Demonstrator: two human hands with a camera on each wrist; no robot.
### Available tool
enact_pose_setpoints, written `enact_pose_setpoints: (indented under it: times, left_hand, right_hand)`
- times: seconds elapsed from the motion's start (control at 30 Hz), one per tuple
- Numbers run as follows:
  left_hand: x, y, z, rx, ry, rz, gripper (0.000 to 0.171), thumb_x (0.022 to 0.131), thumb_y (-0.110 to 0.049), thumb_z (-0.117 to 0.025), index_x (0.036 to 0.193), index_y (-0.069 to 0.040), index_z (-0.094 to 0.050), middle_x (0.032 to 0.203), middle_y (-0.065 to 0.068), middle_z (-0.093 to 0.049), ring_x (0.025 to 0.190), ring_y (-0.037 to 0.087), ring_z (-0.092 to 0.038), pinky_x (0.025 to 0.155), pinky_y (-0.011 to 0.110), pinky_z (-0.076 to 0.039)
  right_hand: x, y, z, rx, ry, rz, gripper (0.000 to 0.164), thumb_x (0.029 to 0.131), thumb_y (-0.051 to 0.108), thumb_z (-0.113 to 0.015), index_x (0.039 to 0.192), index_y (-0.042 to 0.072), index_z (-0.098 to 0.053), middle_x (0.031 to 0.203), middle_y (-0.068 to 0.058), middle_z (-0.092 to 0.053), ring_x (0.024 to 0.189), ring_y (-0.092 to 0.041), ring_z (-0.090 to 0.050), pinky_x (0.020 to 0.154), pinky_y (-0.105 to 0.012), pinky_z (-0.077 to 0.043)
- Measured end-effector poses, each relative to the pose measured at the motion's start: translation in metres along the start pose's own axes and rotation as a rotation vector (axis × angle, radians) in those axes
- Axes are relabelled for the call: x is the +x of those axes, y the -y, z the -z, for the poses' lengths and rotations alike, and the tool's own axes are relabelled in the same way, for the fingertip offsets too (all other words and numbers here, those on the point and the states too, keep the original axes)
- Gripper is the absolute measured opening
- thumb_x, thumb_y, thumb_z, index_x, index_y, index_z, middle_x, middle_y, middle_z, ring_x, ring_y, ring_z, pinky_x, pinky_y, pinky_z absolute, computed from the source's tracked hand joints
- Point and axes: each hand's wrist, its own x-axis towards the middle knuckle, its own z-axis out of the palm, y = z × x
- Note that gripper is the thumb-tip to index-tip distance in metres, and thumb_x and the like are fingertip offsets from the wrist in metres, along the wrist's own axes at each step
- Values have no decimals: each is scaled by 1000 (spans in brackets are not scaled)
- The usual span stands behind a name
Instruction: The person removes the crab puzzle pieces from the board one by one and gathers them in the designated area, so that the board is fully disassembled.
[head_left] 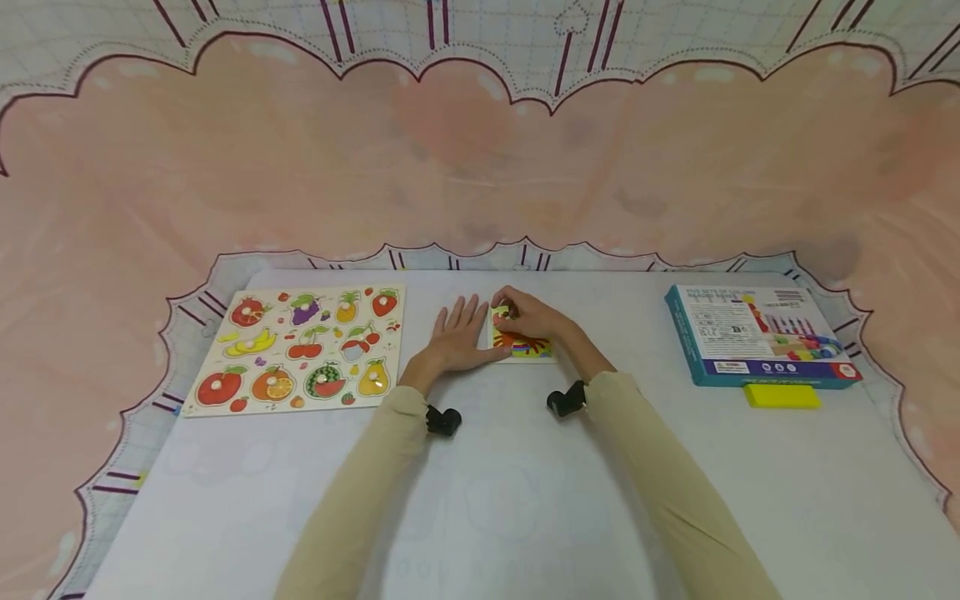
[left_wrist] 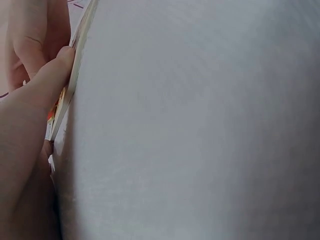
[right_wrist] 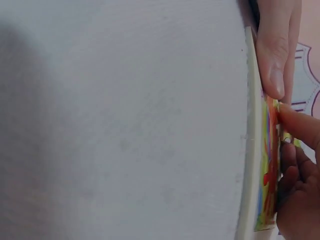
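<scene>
A small picture puzzle board (head_left: 534,352) with a bright, multicoloured print and a pale border lies in front of me at the middle of the table. My left hand (head_left: 459,337) is spread flat at its left side, the thumb (left_wrist: 56,70) resting on the board's near-left edge. Over the board, my right hand (head_left: 534,315) has curled fingers, and its thumb (right_wrist: 302,127) comes down by the printed surface. Between that thumb and the fingers shows the edge of a small yellowish puzzle piece (right_wrist: 286,136), mostly hidden by the hand.
A large fruit puzzle board (head_left: 288,350) lies to the left of my left hand. On the right are a blue-and-white box (head_left: 765,333) and a yellow block (head_left: 782,396) along its near edge. The table (head_left: 495,500) has a white top, with a patterned cloth (head_left: 480,183) behind.
</scene>
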Motion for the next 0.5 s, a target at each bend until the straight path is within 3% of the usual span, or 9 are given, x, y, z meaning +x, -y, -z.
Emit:
enact_pose_setpoints:
  times: [0.2,0.5]
  left_hand:
    - [0,0,1,-14,6,0,100,87,-72,-44,158,-15,-1,165,6,8,153,27,13,122,52,8]
    - [1,0,1,-12,2,9,101,87,-74,-43,158,-15,-2,165,6,9,153,27,13,122,53,8]
  right_hand:
    - [0,-6,-3,133,-108,-69,29,98,14,-55,126,7,-56,111,-14,-57,98,-24,-50,88,-29,-44]
    - [-2,-7,3,378,-268,-139,33,98,21,-57,129,9,-57,112,-9,-57,95,-20,-51,78,-19,-46]
